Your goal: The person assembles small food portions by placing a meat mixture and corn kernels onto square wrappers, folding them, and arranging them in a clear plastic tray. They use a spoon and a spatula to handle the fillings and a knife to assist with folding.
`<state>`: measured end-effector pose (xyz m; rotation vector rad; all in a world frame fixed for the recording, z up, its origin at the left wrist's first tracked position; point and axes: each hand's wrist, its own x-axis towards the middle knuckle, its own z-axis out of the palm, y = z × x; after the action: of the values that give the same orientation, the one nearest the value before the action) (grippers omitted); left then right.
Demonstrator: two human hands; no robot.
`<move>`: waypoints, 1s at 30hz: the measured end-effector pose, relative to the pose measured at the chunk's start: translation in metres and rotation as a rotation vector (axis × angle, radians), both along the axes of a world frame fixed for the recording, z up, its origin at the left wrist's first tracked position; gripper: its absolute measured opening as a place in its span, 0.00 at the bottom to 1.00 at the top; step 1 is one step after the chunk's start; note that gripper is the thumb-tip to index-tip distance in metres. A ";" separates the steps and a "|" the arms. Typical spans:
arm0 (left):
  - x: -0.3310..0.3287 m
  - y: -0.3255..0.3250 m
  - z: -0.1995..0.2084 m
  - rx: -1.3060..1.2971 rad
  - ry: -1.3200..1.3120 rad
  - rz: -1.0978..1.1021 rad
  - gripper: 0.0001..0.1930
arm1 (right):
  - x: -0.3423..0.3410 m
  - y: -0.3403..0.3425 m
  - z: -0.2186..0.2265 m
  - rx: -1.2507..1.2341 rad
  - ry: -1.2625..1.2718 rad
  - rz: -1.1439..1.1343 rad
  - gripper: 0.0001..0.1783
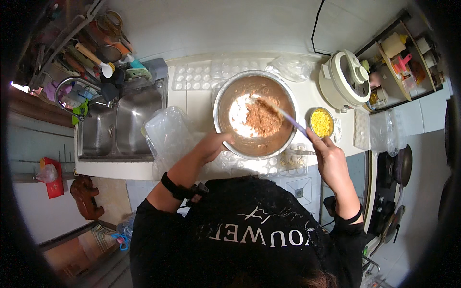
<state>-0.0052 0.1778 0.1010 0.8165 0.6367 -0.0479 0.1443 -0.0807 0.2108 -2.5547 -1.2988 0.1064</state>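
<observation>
A large metal mixing bowl (291, 96) stands on the counter in front of me. In it lie a reddish-brown, minced-looking mixture (263, 120) and a white patch at its left. My left hand (213, 145) is closed on the bowl's near-left rim, with the thumb over the edge. My right hand (329, 156) grips a stirring utensil by its purple handle (294, 122). The utensil slants left into the bowl; its head is buried in the mixture, so its shape cannot be told. Close to my right hand is a small metal bowl of yellow corn kernels (321, 123).
A double sink (134, 120) with a tap is on the left. A cream-coloured cooker (343, 79) stands at the back right. Clear plastic bags (168, 132) and moulded trays (192, 77) lie around the bowl. Pans (403, 165) are at the far right.
</observation>
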 end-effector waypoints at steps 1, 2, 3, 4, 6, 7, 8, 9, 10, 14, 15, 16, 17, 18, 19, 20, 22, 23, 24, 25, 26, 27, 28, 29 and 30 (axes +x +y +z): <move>0.001 0.002 0.002 0.007 0.043 -0.002 0.23 | 0.000 -0.002 -0.003 0.034 0.008 -0.051 0.26; 0.001 0.001 0.003 0.019 0.026 -0.019 0.23 | 0.001 -0.001 -0.006 0.049 -0.001 -0.080 0.26; 0.002 0.001 0.005 0.029 0.005 -0.029 0.23 | 0.003 0.001 -0.010 0.066 -0.011 -0.111 0.26; 0.002 0.001 0.005 0.039 -0.019 -0.040 0.23 | 0.004 0.004 -0.012 0.083 -0.023 -0.145 0.26; 0.004 -0.002 0.006 0.047 0.015 -0.062 0.23 | 0.005 0.011 -0.016 0.097 -0.007 -0.117 0.26; 0.005 -0.004 0.005 0.049 0.032 -0.075 0.23 | 0.005 0.016 -0.017 0.087 0.001 -0.100 0.26; 0.005 -0.005 0.004 0.093 0.031 -0.115 0.23 | 0.004 0.020 -0.017 0.106 0.008 -0.067 0.26; 0.005 -0.006 0.003 0.137 0.030 -0.155 0.23 | 0.004 0.025 -0.016 0.074 -0.011 -0.008 0.28; 0.006 -0.006 0.002 0.166 0.012 -0.187 0.24 | 0.003 0.028 -0.014 0.022 0.030 0.036 0.27; 0.005 -0.001 -0.001 0.255 -0.040 -0.244 0.22 | 0.007 0.030 0.000 -0.148 -0.062 0.142 0.30; 0.004 0.000 0.000 0.240 -0.038 -0.235 0.22 | 0.007 0.028 0.004 -0.149 -0.097 0.173 0.31; 0.003 0.000 0.000 0.224 -0.039 -0.222 0.22 | 0.007 0.024 0.007 -0.157 -0.081 0.126 0.30; 0.002 0.002 0.001 0.205 0.014 -0.224 0.23 | 0.004 0.018 0.012 -0.137 -0.076 0.090 0.29; 0.000 0.003 0.002 0.184 0.065 -0.221 0.24 | 0.003 0.014 0.014 -0.111 -0.074 0.064 0.28; -0.001 0.003 0.002 0.141 0.084 -0.204 0.26 | 0.003 0.011 0.016 -0.070 -0.066 0.020 0.26; -0.001 0.003 0.001 0.140 0.095 -0.206 0.26 | 0.002 0.011 0.015 -0.055 -0.062 -0.010 0.26; 0.000 0.003 -0.002 0.100 0.053 -0.185 0.25 | 0.002 0.014 0.011 -0.023 -0.052 -0.077 0.25; 0.001 0.002 -0.003 0.107 0.033 -0.204 0.25 | 0.002 0.019 0.007 -0.067 -0.088 -0.073 0.25; 0.002 0.000 -0.005 0.114 0.013 -0.223 0.24 | 0.003 0.025 0.003 -0.077 -0.080 -0.021 0.26; 0.002 0.000 -0.007 0.121 -0.007 -0.242 0.23 | 0.001 0.028 0.000 -0.101 -0.094 0.044 0.27; 0.002 0.000 -0.007 0.130 -0.017 -0.224 0.23 | -0.001 0.030 -0.001 -0.110 -0.105 0.108 0.28; 0.002 -0.001 -0.008 0.138 -0.027 -0.203 0.23 | -0.002 0.029 0.000 -0.097 -0.095 0.131 0.29; 0.002 -0.001 -0.007 0.134 -0.060 -0.169 0.23 | -0.003 0.028 0.001 -0.124 -0.100 0.077 0.29; 0.002 0.000 -0.005 0.144 -0.036 -0.179 0.23 | -0.004 0.024 0.005 -0.121 -0.095 0.054 0.29; 0.001 0.000 -0.003 0.141 -0.035 -0.176 0.23 | -0.005 0.020 0.009 -0.121 -0.090 0.033 0.29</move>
<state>-0.0038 0.1780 0.0983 1.0065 0.5383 -0.1493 0.1396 -0.0609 0.2195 -2.6676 -1.4089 0.0793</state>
